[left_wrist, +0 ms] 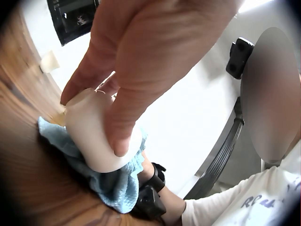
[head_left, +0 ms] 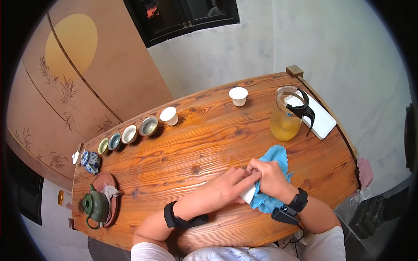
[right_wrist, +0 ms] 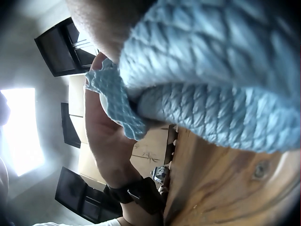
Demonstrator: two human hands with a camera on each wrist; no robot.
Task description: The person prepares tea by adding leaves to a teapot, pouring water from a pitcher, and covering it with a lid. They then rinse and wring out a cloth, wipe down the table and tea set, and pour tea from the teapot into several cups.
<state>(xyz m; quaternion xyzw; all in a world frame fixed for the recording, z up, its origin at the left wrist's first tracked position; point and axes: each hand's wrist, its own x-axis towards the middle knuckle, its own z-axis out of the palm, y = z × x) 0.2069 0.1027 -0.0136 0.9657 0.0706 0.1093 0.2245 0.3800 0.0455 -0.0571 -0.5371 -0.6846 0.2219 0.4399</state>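
A white cup [left_wrist: 91, 136] lies tilted on its side in my left hand [head_left: 224, 187]; thumb and fingers grip its wall. In the head view only a white strip of the cup [head_left: 247, 194] shows below the fingers. My right hand [head_left: 273, 179] holds a textured blue cloth [head_left: 276, 156] against the cup, its fingers curled close beside the left fingertips. Folds of the blue cloth [right_wrist: 202, 80] fill much of the right wrist view and hide most of that hand. Both hands are low over the wooden table [head_left: 196, 148], near its front edge.
A glass pitcher [head_left: 285, 124] of yellow liquid stands beyond the right hand, by a white tray [head_left: 322, 122]. Two white cups [head_left: 238, 95] and several small bowls [head_left: 129, 134] line the back. A blue-and-white teapot [head_left: 90, 163] and green teapot [head_left: 96, 206] stand left.
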